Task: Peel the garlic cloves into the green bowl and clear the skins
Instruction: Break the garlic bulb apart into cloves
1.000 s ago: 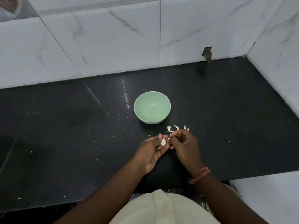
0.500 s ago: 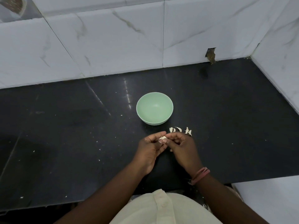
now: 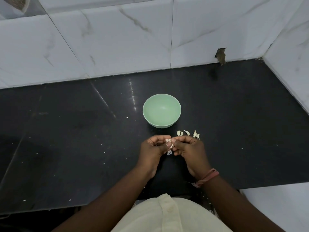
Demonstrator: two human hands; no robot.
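Head view: garlic clove point(image 3: 168, 140) mostly hidden, pinched between curled fingers of both hands.

Garlic clove mid-peel, green bowl upright

The garlic clove point(image 3: 168, 141), pale with skin point(image 3: 169, 152) hanging loose below it, sits near the green bowl point(image 3: 161, 112); more cloves point(image 3: 188, 133) lie just beside the bowl's near right.

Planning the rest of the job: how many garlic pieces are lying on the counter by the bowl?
About 4, in a short row just right of the bowl: two side by side, then two touching. Cloves or skins, I cannot tell. Hands may hide more.
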